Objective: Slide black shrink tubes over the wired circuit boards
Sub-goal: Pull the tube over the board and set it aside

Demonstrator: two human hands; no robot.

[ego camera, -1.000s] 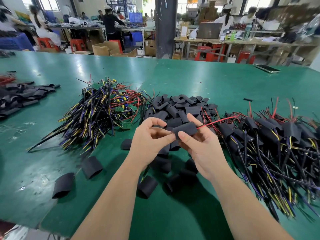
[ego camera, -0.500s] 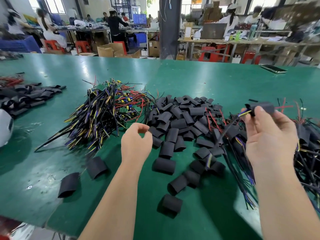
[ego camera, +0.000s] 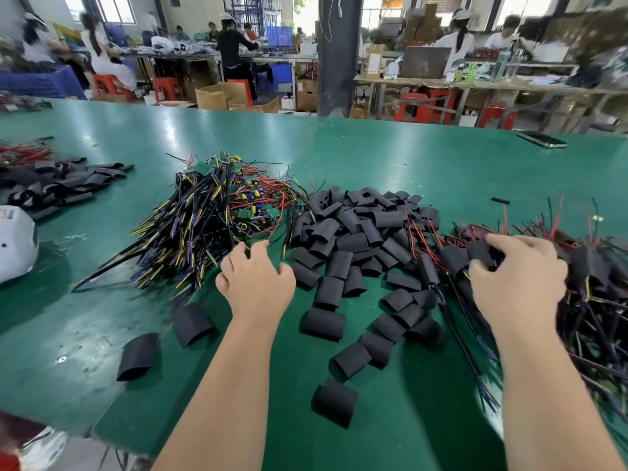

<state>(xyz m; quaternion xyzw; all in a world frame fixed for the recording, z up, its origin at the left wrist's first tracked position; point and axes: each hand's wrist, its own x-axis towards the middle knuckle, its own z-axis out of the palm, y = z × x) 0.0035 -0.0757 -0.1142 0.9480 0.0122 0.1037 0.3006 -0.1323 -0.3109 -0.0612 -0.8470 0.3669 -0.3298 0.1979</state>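
On the table, wired boards lie at ten o'clock, black tubes at twelve, finished ones at three, in working order. The left hand, loose and empty, hovers by the boards; the right hand grips a sleeved board.

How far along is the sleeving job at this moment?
Done: a sleeved pile lies on the right. In hand: the right hand grips one sleeved board over it; the left hand hovers open by the bare boards. Left: that large heap and many loose tubes.
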